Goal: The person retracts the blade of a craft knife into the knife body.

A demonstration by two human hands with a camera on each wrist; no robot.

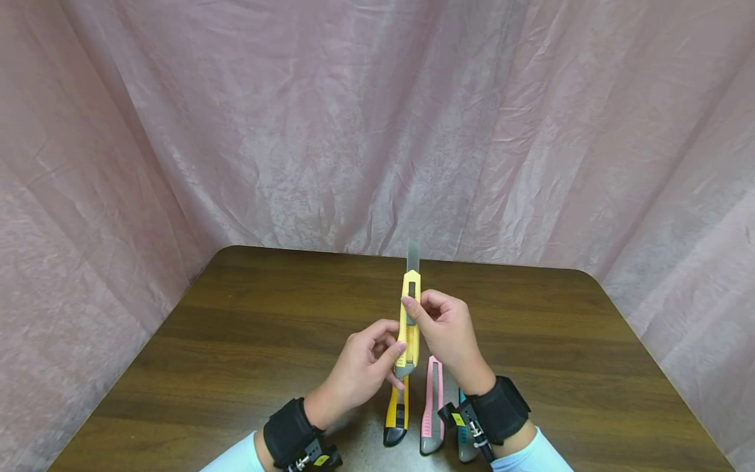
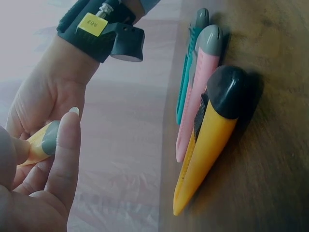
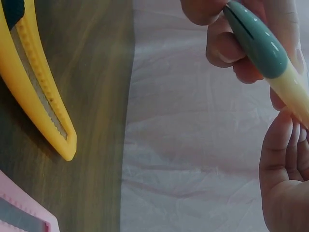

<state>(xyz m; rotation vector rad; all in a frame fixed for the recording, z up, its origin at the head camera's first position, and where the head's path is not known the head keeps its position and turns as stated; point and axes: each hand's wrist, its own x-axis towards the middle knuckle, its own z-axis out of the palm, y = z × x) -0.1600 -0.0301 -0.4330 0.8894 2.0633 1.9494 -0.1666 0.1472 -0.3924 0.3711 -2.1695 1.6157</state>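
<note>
A pale yellow utility knife [image 1: 414, 280] with a grey end stands nearly upright above the table, its blade [image 1: 413, 257] extended at the top. My left hand [image 1: 361, 368] pinches its lower part between thumb and fingers. Higher up, my right hand [image 1: 453, 331] grips it with the thumb on the front over the slider. In the right wrist view the grey end cap [image 3: 260, 46] lies among the left fingers. Below the hands lie three more utility knives: an orange-yellow one with a black end [image 2: 212, 140], a pink one [image 2: 199, 87] and a teal one [image 2: 186, 79].
The brown wooden table [image 1: 248, 314] has rounded far corners. A pink curtain [image 1: 330, 131] hangs behind it and along both sides. Each wrist wears a black strap [image 1: 290, 432] with a small camera. The right wrist overlaps the teal knife in the head view.
</note>
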